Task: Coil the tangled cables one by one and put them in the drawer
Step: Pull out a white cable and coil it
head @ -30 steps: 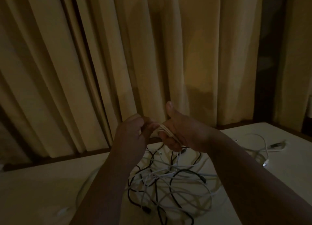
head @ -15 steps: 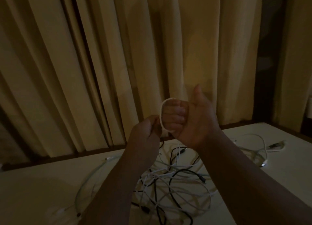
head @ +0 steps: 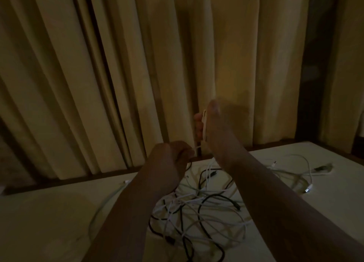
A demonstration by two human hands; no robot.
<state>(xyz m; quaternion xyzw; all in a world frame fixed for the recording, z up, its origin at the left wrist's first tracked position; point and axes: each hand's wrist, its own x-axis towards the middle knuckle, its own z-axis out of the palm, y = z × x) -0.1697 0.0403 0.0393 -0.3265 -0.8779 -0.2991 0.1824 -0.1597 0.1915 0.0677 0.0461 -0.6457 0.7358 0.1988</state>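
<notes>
White cable (head: 204,124) round right hand (head: 218,128), left hand (head: 169,159) below, over far table edge (head: 279,149)

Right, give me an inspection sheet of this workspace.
Surface: pale table, dimly lit.
Job's things: white cable looped round the right hand; tangle of black and white cables on the table.
Clutter: nothing seen.
Hands: right hand raised, fingers curled inside the loop; left hand pinches the same cable just below it.
Cables: a plug end lies right of the tangle.
Surroundings: curtain behind the table.
</notes>
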